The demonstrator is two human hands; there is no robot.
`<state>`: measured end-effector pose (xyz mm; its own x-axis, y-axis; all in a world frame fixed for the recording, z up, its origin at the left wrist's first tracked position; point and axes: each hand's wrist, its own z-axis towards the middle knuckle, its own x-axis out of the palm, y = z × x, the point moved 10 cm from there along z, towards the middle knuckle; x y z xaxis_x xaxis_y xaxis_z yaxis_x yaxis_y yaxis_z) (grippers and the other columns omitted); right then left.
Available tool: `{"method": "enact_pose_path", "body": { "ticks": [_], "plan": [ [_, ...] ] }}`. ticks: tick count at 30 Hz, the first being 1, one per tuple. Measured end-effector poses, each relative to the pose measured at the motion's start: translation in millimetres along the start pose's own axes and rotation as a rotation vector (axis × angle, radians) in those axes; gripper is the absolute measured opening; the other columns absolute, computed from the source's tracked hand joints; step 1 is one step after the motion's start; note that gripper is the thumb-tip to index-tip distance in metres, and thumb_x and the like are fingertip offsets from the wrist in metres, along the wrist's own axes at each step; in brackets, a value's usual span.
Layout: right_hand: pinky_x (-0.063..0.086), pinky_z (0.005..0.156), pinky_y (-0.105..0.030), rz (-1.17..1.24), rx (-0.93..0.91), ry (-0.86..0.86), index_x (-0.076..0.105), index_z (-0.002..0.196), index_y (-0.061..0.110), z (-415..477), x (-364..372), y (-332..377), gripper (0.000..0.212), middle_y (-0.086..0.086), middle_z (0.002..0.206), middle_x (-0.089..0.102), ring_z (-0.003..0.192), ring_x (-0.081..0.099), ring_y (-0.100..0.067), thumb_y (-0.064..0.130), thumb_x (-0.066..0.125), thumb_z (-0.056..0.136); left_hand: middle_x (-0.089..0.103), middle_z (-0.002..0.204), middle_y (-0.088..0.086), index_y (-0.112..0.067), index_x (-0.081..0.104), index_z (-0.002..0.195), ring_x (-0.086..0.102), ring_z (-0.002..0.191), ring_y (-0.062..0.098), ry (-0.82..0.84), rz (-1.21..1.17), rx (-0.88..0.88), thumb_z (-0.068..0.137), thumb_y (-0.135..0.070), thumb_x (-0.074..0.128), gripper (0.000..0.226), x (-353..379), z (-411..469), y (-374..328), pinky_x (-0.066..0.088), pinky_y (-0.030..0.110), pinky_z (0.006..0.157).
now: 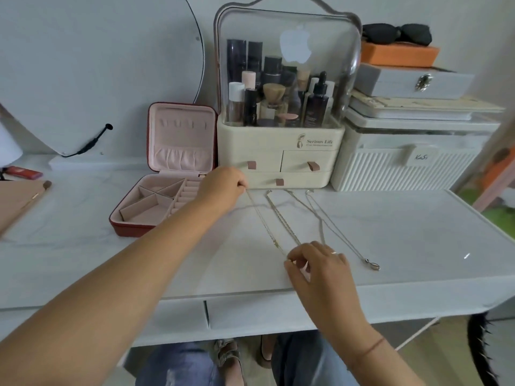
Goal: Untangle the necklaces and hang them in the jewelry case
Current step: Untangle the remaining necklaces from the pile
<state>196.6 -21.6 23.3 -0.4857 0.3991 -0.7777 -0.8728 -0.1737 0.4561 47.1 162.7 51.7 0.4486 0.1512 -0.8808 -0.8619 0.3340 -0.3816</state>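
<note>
at the centre of the frame, the leftmost necklace (263, 221) is held stretched over the counter (404, 218). its upper end is pinched in the grip of the left hand (223, 185), and its lower end in the grip of the right hand (317, 263). other necklaces (282, 217) are laid out just to its right, apparently separated. the chain is best kept lightly taut and lifted clear of its neighbour before it is carried left to the jewelry case (167, 174), which stands open at centre left, its lid hooks (182, 124) bare. little room is offered above, where the cosmetics organiser (278, 160) stands close. open counter is found at the right, and the front edge lies just below the right hand.
</note>
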Motion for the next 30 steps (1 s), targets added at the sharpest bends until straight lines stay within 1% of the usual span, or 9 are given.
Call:
{"method": "enact_pose_path", "body": {
  "ticks": [3,8,10,12,15,17,20,27,30],
  "plan": [
    [0.032,0.068,-0.03,-0.107,-0.009,-0.068,0.063,0.076,0.027,-5.9,6.5,-0.4,0.015,0.015,0.073,0.054,0.069,0.052,-0.013,0.018,0.075,0.076,0.072,0.099,0.008,-0.008,0.075,0.093,0.064,0.096,0.028,0.001,-0.006,0.007,0.086,-0.003,0.056,0.02,8.3,-1.4,4.4,0.051,0.037,0.083],
    [0.024,0.071,-0.029,-0.121,-0.002,-0.172,0.064,0.076,0.027,-13.0,1.4,-2.2,0.015,0.013,0.076,0.053,0.073,0.05,-0.014,0.016,0.074,0.077,0.066,0.118,0.011,-0.008,0.066,0.118,0.059,0.11,0.028,0.08,-0.061,0.012,0.09,0.005,0.046,0.037,23.7,-10.5,7.6,0.045,0.031,0.092],
    [0.023,0.074,-0.027,-0.113,-0.019,-0.212,0.066,0.087,0.026,-15.8,-1.2,-1.6,0.012,0.012,0.084,0.056,0.082,0.049,-0.013,0.02,0.068,0.077,0.059,0.127,0.01,-0.009,0.061,0.125,0.055,0.116,0.029,0.075,-0.023,0.046,0.087,0.011,0.042,0.048,22.1,-15.2,1.8,0.042,0.033,0.096],
    [0.022,0.078,-0.025,-0.096,-0.038,-0.219,0.066,0.101,0.023,-18.9,-1.9,-0.2,0.024,0.011,0.096,0.059,0.093,0.048,-0.011,0.022,0.064,0.077,0.049,0.136,0.008,-0.01,0.058,0.129,0.048,0.121,0.028,0.036,0.017,0.075,0.087,0.013,0.041,0.051,16.8,-22.7,-3.1,0.039,0.035,0.1],
    [0.023,0.087,-0.024,-0.065,-0.103,-0.198,0.067,0.108,0.021,-24.8,0.2,8.5,0.027,0.011,0.108,0.062,0.101,0.049,-0.007,0.021,0.057,0.083,0.043,0.143,0.005,-0.009,0.056,0.13,0.045,0.125,0.026,0.058,0.011,0.112,0.095,0.001,0.041,0.039,16.6,-39.7,-11.9,0.035,0.034,0.102],
    [0.025,0.09,-0.024,-0.058,-0.136,-0.178,0.069,0.107,0.021,-29.2,4.8,12.1,0.028,0.012,0.109,0.064,0.101,0.054,-0.007,0.023,0.048,0.088,0.045,0.144,0.006,-0.006,0.054,0.131,0.041,0.131,0.024,0.172,0.038,0.166,0.101,-0.014,0.039,0.034,28.6,-50.2,-20.2,0.027,0.029,0.105],
    [0.029,0.089,-0.027,-0.058,-0.158,-0.179,0.071,0.103,0.02,-33.9,8.3,12.4,0.03,0.011,0.107,0.066,0.097,0.06,-0.009,0.022,0.044,0.09,0.045,0.143,0.011,0.0,0.05,0.129,0.036,0.135,0.019,0.323,0.103,0.167,0.103,-0.03,0.036,0.042,47.2,-57.4,-19.4,0.023,0.025,0.105],
    [0.03,0.087,-0.027,-0.073,-0.166,-0.199,0.072,0.101,0.019,-34.5,6.9,10.3,0.03,0.01,0.106,0.067,0.097,0.058,-0.009,0.019,0.043,0.09,0.019,0.16,0.005,-0.009,0.029,0.148,0.017,0.146,0.017,0.34,0.172,0.116,0.103,-0.038,0.029,0.053,53.1,-47.3,-15.3,0.015,0.028,0.114],
    [0.029,0.088,-0.026,-0.062,-0.155,-0.17,0.071,0.104,0.019,-29.2,7.5,11.4,0.032,0.009,0.109,0.066,0.101,0.054,-0.008,0.02,0.043,0.09,0.025,0.157,0.003,-0.012,0.033,0.147,0.023,0.144,0.018,0.284,0.082,0.145,0.103,-0.036,0.035,0.051,39.7,-50.6,-18.7,0.018,0.028,0.113]
  ]
}}
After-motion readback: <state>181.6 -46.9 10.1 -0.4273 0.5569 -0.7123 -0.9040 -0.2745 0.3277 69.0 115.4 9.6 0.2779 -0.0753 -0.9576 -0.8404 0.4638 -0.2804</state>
